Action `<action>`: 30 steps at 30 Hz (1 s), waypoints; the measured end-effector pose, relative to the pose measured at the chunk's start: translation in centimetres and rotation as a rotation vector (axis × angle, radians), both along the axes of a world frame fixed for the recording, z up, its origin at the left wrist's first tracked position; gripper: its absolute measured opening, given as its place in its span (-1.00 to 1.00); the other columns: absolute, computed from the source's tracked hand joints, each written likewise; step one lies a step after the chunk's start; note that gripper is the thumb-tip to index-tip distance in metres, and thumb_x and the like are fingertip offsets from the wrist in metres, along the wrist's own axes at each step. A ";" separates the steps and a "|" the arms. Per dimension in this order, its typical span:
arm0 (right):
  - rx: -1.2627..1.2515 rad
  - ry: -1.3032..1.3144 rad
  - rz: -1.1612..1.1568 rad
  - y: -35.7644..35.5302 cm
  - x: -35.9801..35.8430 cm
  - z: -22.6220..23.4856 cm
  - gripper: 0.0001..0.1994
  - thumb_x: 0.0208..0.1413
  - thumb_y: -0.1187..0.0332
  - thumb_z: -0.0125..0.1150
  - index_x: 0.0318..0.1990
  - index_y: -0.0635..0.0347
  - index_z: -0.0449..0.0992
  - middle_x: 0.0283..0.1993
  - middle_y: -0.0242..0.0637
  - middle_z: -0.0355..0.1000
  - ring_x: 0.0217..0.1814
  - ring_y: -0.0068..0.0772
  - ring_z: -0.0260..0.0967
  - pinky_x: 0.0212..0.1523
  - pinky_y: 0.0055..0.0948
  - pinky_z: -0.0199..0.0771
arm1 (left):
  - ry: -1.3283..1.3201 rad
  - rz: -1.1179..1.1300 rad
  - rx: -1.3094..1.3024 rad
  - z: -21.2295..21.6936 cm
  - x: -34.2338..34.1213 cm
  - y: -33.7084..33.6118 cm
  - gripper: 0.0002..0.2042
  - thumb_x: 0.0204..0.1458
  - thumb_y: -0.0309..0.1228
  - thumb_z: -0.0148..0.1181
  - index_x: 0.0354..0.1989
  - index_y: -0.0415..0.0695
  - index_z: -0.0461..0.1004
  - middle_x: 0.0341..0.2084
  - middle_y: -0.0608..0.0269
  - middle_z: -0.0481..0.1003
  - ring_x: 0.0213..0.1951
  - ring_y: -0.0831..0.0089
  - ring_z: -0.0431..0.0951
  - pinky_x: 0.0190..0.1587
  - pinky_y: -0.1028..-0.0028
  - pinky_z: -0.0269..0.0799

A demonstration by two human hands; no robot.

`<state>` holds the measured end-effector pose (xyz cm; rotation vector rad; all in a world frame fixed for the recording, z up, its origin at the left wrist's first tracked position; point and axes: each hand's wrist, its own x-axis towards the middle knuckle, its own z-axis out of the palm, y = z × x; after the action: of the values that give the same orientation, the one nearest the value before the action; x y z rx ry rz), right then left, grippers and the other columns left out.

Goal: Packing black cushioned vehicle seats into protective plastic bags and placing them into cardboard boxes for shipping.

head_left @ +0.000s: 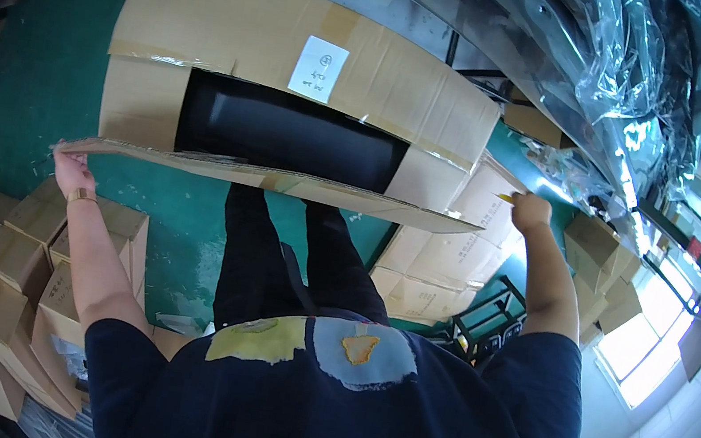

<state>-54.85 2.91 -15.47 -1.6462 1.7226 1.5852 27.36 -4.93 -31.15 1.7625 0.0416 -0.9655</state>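
In front of me lies a large cardboard box [142,96] with its top partly open. A smooth black surface [291,130] shows inside it. The near flap [318,192] stands raised, seen almost edge-on. My left hand [75,173] is closed on the left end of this flap. Out to the right, past the flap's other end, my right hand [532,213] is closed around a small, thin yellow tool [507,198]. Only its tip shows, so its kind is unclear. A white paper label [318,69] is on the far flap.
Several small cardboard boxes [19,253] are stacked at left on the green floor [43,77]. Flattened cardboard [441,272] lies to the right, near a black metal frame [493,320]. Clear plastic wrap [612,50] covers things at the upper right.
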 end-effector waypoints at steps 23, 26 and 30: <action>-0.700 -1.068 -0.567 -4.8 16.7 -6.0 -0.66 0.07 0.22 0.09 -0.03 0.15 0.38 -0.16 -0.03 0.44 -0.14 0.04 0.40 -0.12 -0.21 0.41 | 0.516 -0.797 0.306 1.3 -39.7 -10.5 -0.35 -0.06 -0.03 0.19 0.03 -0.32 0.19 -0.43 0.12 0.48 -0.54 0.38 0.51 -0.42 0.35 0.46; -0.779 -1.042 -0.626 -7.8 17.4 -8.5 -0.67 0.08 0.24 0.07 -0.03 0.18 0.37 -0.21 -0.05 0.45 -0.20 -0.10 0.45 -0.18 -0.28 0.43 | -0.149 -0.995 0.120 0.9 -41.5 -11.2 -0.36 -0.16 -0.11 0.29 0.00 -0.29 0.22 -0.32 0.06 0.46 -0.33 0.27 0.50 -0.27 0.31 0.44; -0.628 -1.149 -1.286 -10.4 18.7 -11.8 -0.74 0.15 0.23 0.01 -0.14 0.22 0.39 -0.37 -0.21 0.44 -0.42 -0.41 0.43 -0.38 -0.43 0.44 | -0.819 -1.356 0.049 0.3 -41.8 -13.4 -0.36 -0.25 -0.20 0.35 0.01 -0.23 0.25 -0.17 -0.02 0.39 -0.06 0.15 0.35 -0.08 0.30 0.34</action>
<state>-36.17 -7.45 -27.23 -0.7757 1.8106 -0.4518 -14.47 -18.30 -30.87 2.0205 -1.8327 -0.9896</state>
